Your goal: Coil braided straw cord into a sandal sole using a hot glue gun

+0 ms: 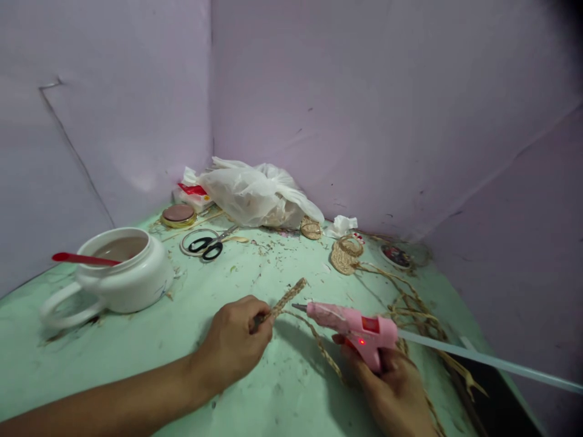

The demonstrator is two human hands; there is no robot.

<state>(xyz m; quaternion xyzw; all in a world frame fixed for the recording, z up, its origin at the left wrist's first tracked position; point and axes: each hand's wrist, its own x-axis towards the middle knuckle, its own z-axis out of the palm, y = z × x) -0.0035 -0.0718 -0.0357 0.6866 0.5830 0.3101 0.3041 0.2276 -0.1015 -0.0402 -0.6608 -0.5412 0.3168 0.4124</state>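
Observation:
My left hand (241,340) is closed around a short coiled piece of braided jute cord (290,298), whose flat end sticks up past my fingers. From it a loose tail of braid (321,346) hangs down to the right. My right hand (387,388) grips a pink glue gun (350,325) by its handle. A small red light glows on its side, and a long clear glue stick (492,361) runs out of its back. The metal nozzle points left, close to the jute piece; whether they touch, I cannot tell.
A white mug (127,279) with a red stick stands left. Behind lie black-handled scissors (209,246), a round tin (178,215) and a white plastic bag (259,191). Coiled jute pieces (345,255) and loose jute strands (414,309) lie right, near the walls.

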